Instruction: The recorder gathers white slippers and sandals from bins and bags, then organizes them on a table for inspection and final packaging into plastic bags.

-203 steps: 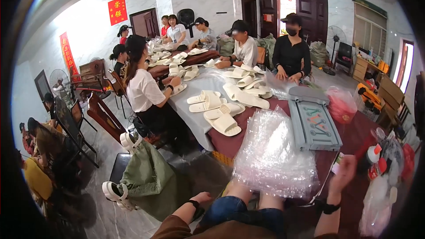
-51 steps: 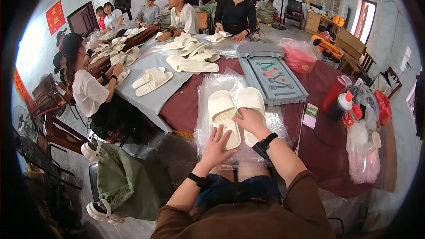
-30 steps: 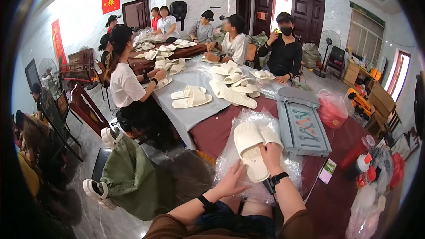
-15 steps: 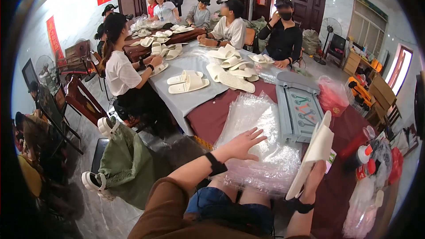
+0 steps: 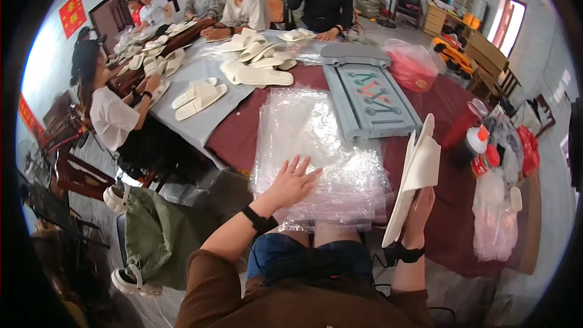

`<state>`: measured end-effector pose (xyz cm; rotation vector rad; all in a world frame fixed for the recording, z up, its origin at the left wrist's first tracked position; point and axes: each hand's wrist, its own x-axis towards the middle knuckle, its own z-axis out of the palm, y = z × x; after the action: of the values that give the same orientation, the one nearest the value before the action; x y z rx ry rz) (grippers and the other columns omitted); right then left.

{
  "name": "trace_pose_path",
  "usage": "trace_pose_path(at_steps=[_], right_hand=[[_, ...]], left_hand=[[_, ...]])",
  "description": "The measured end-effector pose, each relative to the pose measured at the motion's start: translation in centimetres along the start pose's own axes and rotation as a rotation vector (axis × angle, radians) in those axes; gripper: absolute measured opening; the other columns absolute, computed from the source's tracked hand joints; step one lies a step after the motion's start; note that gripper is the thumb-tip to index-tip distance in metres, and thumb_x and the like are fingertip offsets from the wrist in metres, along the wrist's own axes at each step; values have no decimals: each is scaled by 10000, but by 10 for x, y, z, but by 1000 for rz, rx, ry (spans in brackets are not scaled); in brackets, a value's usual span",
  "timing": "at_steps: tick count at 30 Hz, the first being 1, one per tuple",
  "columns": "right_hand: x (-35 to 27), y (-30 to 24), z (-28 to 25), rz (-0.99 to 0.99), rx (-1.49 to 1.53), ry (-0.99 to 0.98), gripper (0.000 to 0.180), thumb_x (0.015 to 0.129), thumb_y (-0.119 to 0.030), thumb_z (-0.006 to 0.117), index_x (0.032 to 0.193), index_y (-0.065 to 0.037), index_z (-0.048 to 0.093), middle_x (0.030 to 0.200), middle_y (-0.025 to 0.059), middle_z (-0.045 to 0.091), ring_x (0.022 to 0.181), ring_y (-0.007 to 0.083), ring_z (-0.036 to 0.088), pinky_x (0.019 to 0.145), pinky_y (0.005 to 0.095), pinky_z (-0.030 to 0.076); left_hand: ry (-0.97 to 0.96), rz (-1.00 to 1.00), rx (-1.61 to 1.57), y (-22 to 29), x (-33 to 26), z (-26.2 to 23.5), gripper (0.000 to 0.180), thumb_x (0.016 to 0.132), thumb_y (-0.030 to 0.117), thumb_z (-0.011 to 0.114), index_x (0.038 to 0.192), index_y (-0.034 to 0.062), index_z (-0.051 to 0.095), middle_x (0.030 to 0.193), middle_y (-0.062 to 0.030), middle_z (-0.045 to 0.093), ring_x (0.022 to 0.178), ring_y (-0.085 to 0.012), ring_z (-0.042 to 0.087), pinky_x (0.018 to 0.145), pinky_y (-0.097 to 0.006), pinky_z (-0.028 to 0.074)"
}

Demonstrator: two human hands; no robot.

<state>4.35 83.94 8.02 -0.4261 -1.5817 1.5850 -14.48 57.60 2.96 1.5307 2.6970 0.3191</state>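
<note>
My left hand (image 5: 290, 183) lies with its fingers spread on a stack of clear plastic bags (image 5: 303, 124) at the near edge of the table. To the right of the stack, my right hand (image 5: 420, 214) is closed on a cream slipper (image 5: 419, 167). The slipper stands on edge, its toe end pointing up and away and its strap facing right. Whether a second slipper is pressed against it, I cannot tell. Part of my right hand's fingers is hidden behind it. Both wrists wear black bands.
Beyond the bags lies a grey-blue plastic folding piece (image 5: 370, 97), near a pink bag (image 5: 413, 67). Several cream slippers (image 5: 255, 73) are heaped farther back. Bottles (image 5: 477, 140) stand at right. A green cloth-covered seat (image 5: 161, 237) is at left. People sit around the tables.
The view has swung right and down. My left hand has come down flat onto the plastic bags. My right hand still holds the slipper upright.
</note>
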Motion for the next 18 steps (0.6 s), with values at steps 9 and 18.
trace_pose_path(at_steps=[9, 18], right_hand=[[-17, 8, -35, 44, 56, -10, 353, 997, -265, 444, 1125, 44, 559, 985, 43, 622, 868, 102, 569, 742, 252, 454], [-41, -15, 4, -181, 30, -173, 313, 974, -227, 466, 1097, 37, 578, 976, 35, 636, 857, 94, 587, 717, 244, 470]], left_hand=[[-25, -176, -137, 38, -47, -20, 443, 987, 308, 350, 1425, 245, 366, 1462, -203, 321, 1342, -444, 276, 1098, -512, 230], [148, -649, -411, 62, -107, -85, 341, 974, 282, 391, 1201, 156, 612, 1193, -204, 586, 1014, -373, 597, 863, -411, 486]])
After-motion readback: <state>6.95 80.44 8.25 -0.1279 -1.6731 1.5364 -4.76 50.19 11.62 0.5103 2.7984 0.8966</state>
